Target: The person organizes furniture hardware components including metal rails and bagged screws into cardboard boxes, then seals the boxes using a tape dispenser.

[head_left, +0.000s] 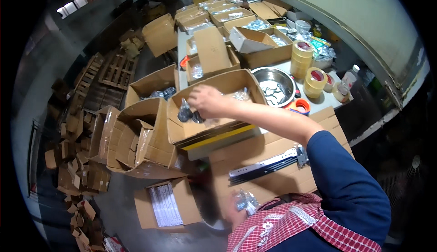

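My right hand (207,102) reaches over an open cardboard box (214,136) with a yellow stripe along its front. Its fingers are closed on a small clear bag with dark round parts (184,111), hanging at the box's left side. Another clear bag (242,94) lies in the box's right part. Low in view, close to my apron, my left hand (234,210) grips a clear plastic bag of small metal parts (247,202). Between the hands, a pair of metal drawer slides (268,164) rests on a flat cardboard sheet (291,179).
To the right stand a steel bowl (274,87), tape rolls (301,59), an orange tape ring (300,106) and a bottle (349,76). Boxes of bagged parts (232,15) line the table's far side. At the left are open cartons (136,138) and one with white packs (166,205).
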Motion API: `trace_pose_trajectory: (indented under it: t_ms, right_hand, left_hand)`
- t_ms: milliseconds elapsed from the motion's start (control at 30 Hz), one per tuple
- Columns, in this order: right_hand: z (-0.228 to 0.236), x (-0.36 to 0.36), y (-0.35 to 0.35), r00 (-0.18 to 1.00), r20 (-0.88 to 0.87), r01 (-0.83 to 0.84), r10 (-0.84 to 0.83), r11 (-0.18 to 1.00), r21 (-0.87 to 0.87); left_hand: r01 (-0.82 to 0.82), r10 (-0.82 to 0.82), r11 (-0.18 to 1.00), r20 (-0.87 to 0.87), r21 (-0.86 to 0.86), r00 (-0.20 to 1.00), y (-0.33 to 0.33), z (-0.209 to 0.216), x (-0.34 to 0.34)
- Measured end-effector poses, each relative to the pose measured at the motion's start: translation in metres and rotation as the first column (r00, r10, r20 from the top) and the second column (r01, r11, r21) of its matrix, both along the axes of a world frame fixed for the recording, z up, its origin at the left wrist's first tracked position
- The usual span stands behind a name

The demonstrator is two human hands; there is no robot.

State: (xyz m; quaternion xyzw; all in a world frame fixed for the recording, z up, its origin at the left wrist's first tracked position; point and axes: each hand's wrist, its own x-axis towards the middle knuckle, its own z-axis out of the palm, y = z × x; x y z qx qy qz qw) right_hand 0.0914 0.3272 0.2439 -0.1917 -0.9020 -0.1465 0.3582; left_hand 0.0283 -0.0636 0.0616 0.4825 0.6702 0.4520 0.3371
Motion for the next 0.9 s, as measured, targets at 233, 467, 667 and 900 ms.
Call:
trace_pose_trajectory:
  t_ms: [233, 467, 667, 900]
  right_hand:
    - [0.053, 0.18, -0.093, 0.956, -0.208, 0.202, -0.205, 0.979, -0.036]
    - [-0.031, 0.381, -0.2, 0.747, -0.083, 0.573, -0.66, 0.701, -0.425]
    - [-0.158, 0.461, -0.238, 0.634, -0.024, 0.685, -0.773, 0.575, -0.447]
    - [-0.188, 0.474, -0.256, 0.612, -0.05, 0.623, -0.789, 0.52, -0.585]
  left_hand:
    - [-0.107, 0.106, 0.979, 0.017, 0.17, 0.994, -0.001, -0.022, 0.001]
    - [-0.043, 0.049, 0.975, -0.023, 0.218, 0.999, 0.006, -0.027, 0.007]
    - [-0.013, 0.026, 0.971, -0.048, 0.24, 0.999, 0.008, -0.03, 0.0]
    - [-0.027, 0.049, 0.964, -0.074, 0.266, 0.996, 0.007, -0.04, -0.004]
